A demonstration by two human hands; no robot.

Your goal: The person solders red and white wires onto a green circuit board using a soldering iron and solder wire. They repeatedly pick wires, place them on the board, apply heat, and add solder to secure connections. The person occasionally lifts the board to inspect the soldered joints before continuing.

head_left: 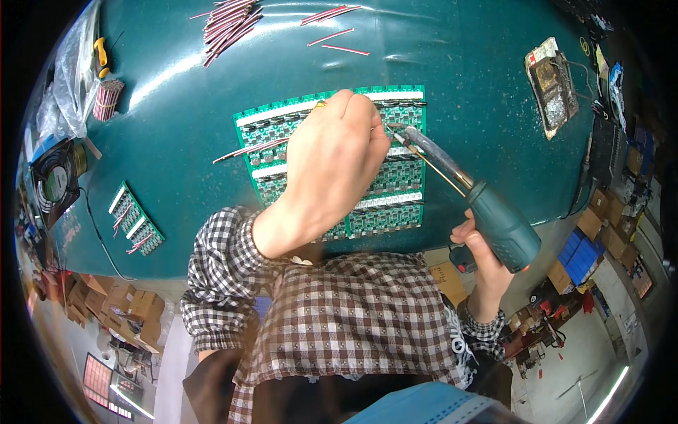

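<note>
A green panel of circuit boards (385,220) with rows of small parts and white strips lies on the table before me. My left hand (328,162) is closed over its middle, thumb and fingers pinched together. From under that hand a thin red, white and black wire (244,150) sticks out to the left; its other end is hidden, and the pinched fingertips appear to grip it. Wrapped round the handle of a dark green soldering gun (503,225) is my right hand (486,265). The gun's tip reaches the panel right beside my left fingertips.
Loose wires (229,25) lie in a pile at the far side, near a few single ones. On the left are a tied wire bundle (107,99), a small fan (55,182) and a smaller board piece (136,220). A solder-stained stand (552,88) sits far right.
</note>
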